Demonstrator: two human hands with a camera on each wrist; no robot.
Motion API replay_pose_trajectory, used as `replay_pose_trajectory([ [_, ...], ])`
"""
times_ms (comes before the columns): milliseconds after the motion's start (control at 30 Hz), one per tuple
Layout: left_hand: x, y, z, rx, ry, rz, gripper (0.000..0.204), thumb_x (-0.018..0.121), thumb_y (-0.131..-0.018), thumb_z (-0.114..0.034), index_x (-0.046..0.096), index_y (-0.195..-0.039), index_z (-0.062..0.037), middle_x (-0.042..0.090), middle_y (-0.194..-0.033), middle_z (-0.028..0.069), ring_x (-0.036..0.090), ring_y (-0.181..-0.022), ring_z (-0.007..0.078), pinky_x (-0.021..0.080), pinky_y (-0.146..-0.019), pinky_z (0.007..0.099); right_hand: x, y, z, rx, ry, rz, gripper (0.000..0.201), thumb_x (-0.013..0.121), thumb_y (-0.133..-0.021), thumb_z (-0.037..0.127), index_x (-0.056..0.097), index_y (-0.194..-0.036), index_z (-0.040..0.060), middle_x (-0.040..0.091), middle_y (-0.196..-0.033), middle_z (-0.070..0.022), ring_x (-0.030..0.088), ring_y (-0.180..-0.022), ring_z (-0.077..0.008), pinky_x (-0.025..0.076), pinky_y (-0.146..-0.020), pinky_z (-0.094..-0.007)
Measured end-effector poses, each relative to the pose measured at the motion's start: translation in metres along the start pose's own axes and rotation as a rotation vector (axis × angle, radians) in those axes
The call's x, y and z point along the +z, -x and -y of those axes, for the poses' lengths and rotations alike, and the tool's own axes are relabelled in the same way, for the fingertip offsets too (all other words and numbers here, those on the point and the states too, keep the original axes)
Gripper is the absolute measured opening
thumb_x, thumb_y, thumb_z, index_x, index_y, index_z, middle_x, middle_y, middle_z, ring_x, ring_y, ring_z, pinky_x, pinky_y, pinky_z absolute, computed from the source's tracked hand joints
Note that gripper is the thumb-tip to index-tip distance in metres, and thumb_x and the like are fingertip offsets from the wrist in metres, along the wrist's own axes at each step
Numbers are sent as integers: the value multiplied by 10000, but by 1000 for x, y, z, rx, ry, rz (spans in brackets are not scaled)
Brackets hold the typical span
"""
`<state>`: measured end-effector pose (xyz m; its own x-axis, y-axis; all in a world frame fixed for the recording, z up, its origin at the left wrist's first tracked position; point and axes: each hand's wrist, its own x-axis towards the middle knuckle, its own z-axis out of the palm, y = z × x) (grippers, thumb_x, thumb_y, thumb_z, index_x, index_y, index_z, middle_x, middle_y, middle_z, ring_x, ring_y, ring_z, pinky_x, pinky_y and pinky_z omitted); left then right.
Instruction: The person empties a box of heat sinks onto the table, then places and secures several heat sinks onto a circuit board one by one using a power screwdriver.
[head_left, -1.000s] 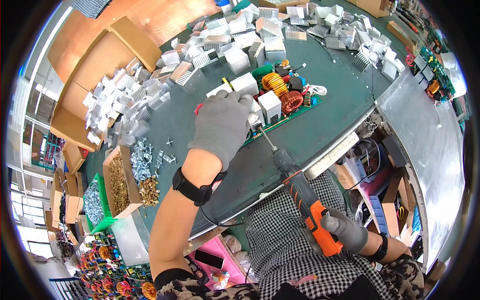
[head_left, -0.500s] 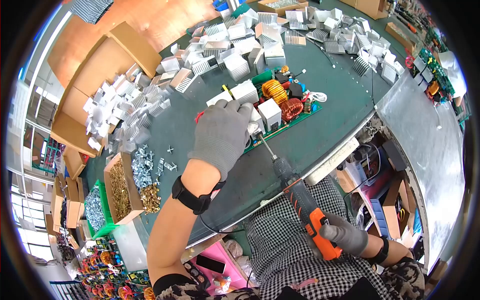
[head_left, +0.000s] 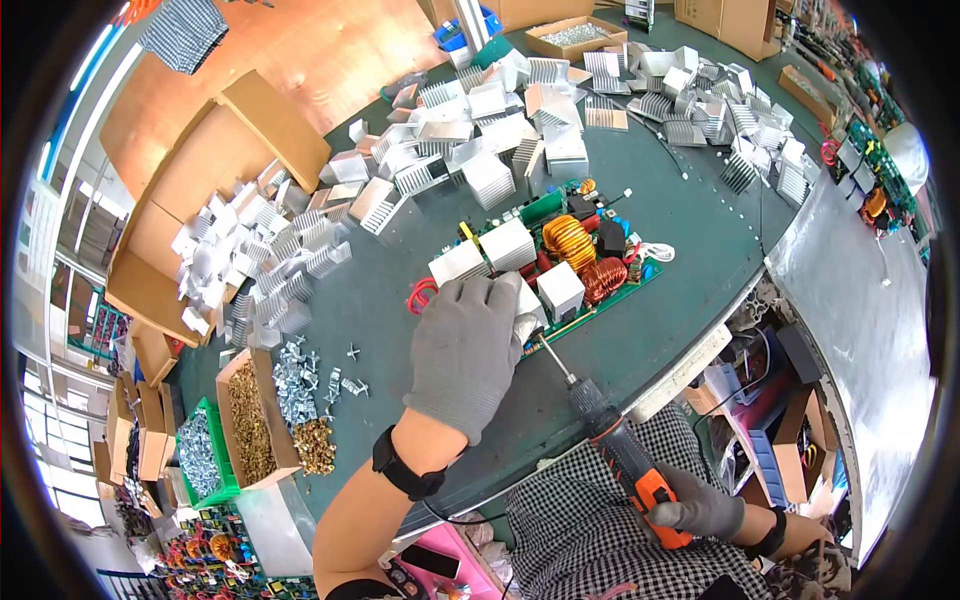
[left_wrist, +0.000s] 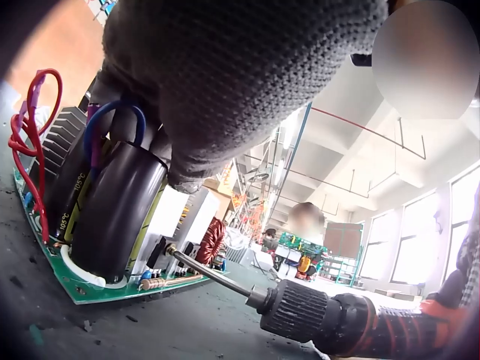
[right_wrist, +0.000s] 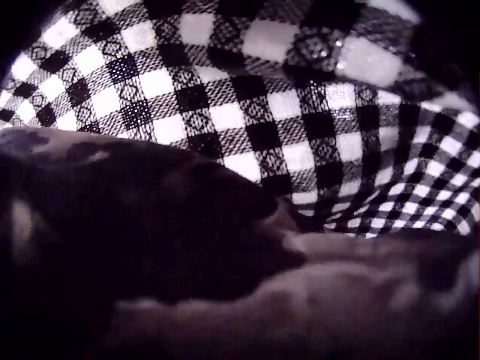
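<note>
My gloved left hand (head_left: 465, 345) lies over the near left part of a green circuit board (left_wrist: 90, 292), its fingers bent down around a pale metal heat sink (left_wrist: 166, 217). Black capacitors (left_wrist: 120, 217) stand beneath that hand in the left wrist view. Gripped in my gloved right hand (head_left: 700, 505) is an orange and black electric screwdriver (head_left: 625, 455). Its long bit (left_wrist: 214, 271) reaches a screw at a small black part against the heat sink. Yellow and copper-coloured coils (head_left: 568, 243) sit farther along the board. Checked cloth and dark blur fill the right wrist view.
Many loose heat sinks (head_left: 490, 180) lie behind the board, with more spilling from a cardboard box (head_left: 150, 270) at left. Silver clips (head_left: 295, 385), a carton of brass-coloured hardware (head_left: 250, 430) and a green bin (head_left: 205, 455) stand near left. The bench edge (head_left: 690, 365) runs in front.
The head view has shifted, so bench, board and both hands appear lower and farther right. My left hand stays over the heat sink, and the screwdriver stays in my right hand with its bit there.
</note>
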<state>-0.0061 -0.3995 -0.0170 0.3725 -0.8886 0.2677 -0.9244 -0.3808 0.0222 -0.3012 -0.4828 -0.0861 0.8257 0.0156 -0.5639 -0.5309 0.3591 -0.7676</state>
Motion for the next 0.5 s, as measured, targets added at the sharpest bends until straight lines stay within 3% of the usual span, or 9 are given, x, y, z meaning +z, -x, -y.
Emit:
replay_pose_trajectory([
  [500, -8, -3, 2, 22, 57, 66, 444, 671, -737, -125, 574, -1169, -88, 578, -994, 95, 539, -945, 295, 448, -806, 401, -9, 0, -11, -4, 120, -65, 849, 720, -675, 662, 488, -1115, -27, 519, -830, -70, 521, -747, -168, 454, -678, -328],
])
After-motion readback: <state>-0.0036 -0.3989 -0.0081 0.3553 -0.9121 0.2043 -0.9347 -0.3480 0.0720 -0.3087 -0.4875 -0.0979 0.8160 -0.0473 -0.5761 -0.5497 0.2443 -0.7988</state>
